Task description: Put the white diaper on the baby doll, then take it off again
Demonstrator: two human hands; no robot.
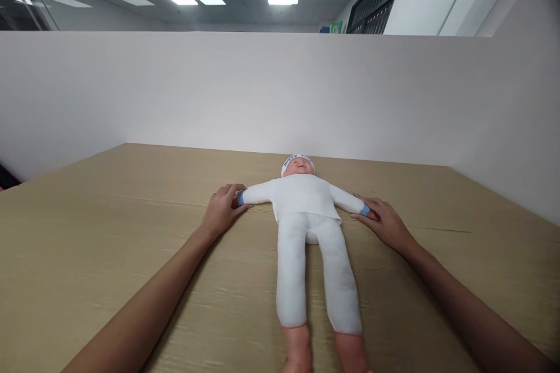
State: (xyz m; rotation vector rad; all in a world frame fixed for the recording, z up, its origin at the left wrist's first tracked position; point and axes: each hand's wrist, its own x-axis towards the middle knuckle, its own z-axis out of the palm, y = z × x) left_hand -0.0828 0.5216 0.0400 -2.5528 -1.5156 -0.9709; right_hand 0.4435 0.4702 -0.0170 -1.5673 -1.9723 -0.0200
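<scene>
A baby doll in a white one-piece suit and white cap lies on its back on the wooden table, arms spread, bare feet toward me. My left hand is closed around the end of the doll's arm on the left, at its blue cuff. My right hand lies over the end of the other arm, fingers curled on the blue cuff there. The doll's own hands are hidden under mine.
White partition walls stand along the back and right side of the table. The table's left edge runs diagonally at the far left. Ceiling lights show above the partition.
</scene>
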